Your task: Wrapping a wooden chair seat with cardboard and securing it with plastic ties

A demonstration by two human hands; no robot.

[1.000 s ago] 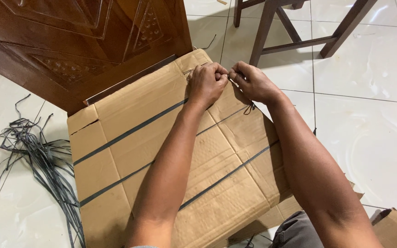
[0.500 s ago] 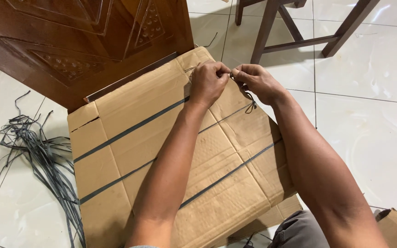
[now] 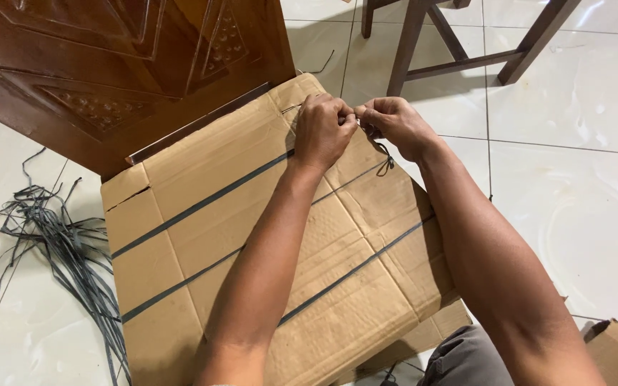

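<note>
A flat stack of brown cardboard [image 3: 266, 236] lies on the tiled floor, bound by dark grey plastic straps [image 3: 202, 206] running diagonally across it. At its far edge my left hand [image 3: 327, 129] and my right hand [image 3: 391, 123] meet, fingers pinched on the ends of a grey strap [image 3: 357, 120] stretched between them. A tied knot of another strap [image 3: 386, 164] sits on the cardboard just below my right wrist.
A carved dark wooden door panel [image 3: 109, 71] lies behind the cardboard at upper left. A loose bundle of grey straps [image 3: 59, 243] lies on the floor at left. Wooden furniture legs [image 3: 459, 43] stand at the top. Another cardboard piece [image 3: 616, 357] shows at lower right.
Both hands have stayed together at the cardboard's far edge, with small finger movements on the strap ends. The view has shifted slightly.
</note>
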